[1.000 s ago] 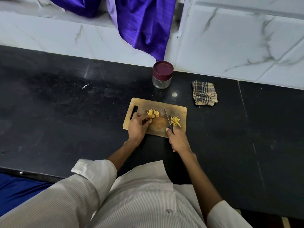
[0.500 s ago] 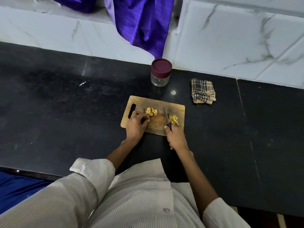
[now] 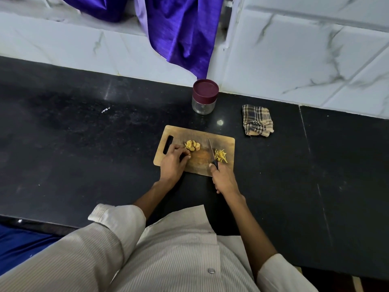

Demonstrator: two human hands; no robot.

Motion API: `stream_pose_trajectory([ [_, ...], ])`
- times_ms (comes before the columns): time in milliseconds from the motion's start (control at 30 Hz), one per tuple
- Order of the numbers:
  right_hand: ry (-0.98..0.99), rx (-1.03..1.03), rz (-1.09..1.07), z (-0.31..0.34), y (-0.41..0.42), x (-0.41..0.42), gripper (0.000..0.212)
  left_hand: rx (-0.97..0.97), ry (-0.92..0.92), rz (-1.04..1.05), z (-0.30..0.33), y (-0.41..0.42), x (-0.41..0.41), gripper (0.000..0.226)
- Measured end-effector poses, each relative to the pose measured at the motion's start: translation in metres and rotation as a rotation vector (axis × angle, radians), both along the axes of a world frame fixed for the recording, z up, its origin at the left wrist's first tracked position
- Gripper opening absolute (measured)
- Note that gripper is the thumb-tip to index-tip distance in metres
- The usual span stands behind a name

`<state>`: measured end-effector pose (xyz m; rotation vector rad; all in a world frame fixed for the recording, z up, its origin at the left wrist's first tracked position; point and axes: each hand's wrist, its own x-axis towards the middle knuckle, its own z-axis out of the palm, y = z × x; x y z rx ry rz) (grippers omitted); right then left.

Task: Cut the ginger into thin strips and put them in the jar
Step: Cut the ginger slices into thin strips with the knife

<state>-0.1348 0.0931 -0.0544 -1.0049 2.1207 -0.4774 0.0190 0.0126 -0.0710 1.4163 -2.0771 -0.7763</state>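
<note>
**Still slicing, with the jar waiting shut**

Right now I am working partway through the cutting step. My right hand (image 3: 224,178) is gripping the black handle of the knife (image 3: 211,149), fingers wrapped round it, and the blade is pointing away from me across the middle of the cutting board (image 3: 221,138). Just right of the blade the ginger strips (image 3: 221,155) are lying in a small loose pile. Left of the blade the ginger slices (image 3: 192,145) are sitting in an overlapping heap, not yet cut into strips.

My left hand (image 3: 173,163) is resting on the near left part of the board, fingers curled, with the fingertips just beside the slices; whether I am pinching a piece under them I cannot tell.

The jar (image 3: 204,99) is standing beyond the far edge of the board, near the wall, with its dark red lid on, so nothing is going in yet. A checked cloth (image 3: 257,120) is lying to the right of it on the black counter (image 3: 84,133).

As I am judging it, the next move is calling for me to draw a few slices under the blade, tuck my fingertips back, and cut narrow, even strips. The heap is small and slippery-looking, so I am needing a steady hold. Opening the jar is coming later.
</note>
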Motion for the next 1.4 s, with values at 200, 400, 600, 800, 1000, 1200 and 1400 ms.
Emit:
stream_pose_trajectory([
  [200,0.010,0.002,0.000,0.001,0.001,-0.001,0.031,0.010,0.136,-0.024,0.007,-0.002,0.002,0.010],
  [400,-0.114,-0.056,-0.080,0.005,0.012,0.004,0.028,0.061,0.197,-0.017,0.021,0.001,-0.011,0.020],
  [600,-0.223,-0.106,-0.113,0.009,0.030,0.008,0.028,0.132,0.134,-0.133,0.014,0.001,-0.034,0.018],
  [800,-0.229,-0.095,-0.128,0.012,0.040,0.006,0.028,0.094,0.062,-0.103,0.006,-0.002,-0.039,0.017],
  [1000,-0.218,-0.097,-0.112,0.017,0.042,0.010,0.032,0.080,0.058,-0.112,0.004,-0.002,-0.035,0.027],
  [1200,-0.130,-0.054,-0.045,0.018,0.036,0.014,0.025,0.057,0.052,-0.104,-0.002,-0.002,-0.036,0.020],
  [1400,-0.080,-0.009,-0.003,0.017,0.030,0.018,0.025,0.043,0.060,-0.126,-0.003,-0.003,-0.035,0.020],
])
